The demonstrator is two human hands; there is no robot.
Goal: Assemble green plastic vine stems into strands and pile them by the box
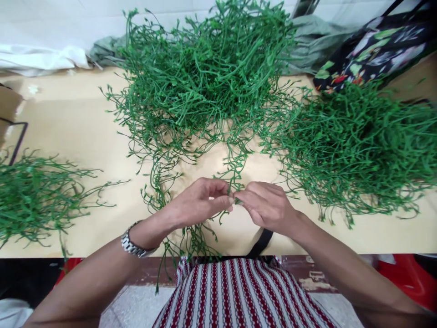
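Both hands meet above the near middle of the table. My left hand (208,198), with a metal watch (134,241) on its wrist, pinches with thumb and forefinger at a thin green stem (236,175). Close against it, my right hand (268,205) has its fingers pressed together on the same small spot. The stems look like artificial plant stems with small budded tips; the exact part between my fingertips is mostly hidden. More loose green stems (200,239) lie below my left hand, some hanging over the table's front edge.
A large heap of green stems (211,77) rises at the back middle. Other piles (358,146) spread at right and stems (37,196) at left. A floral-patterned bag (372,52) stands back right. The pale table (78,118) ends just before my striped clothing (239,291).
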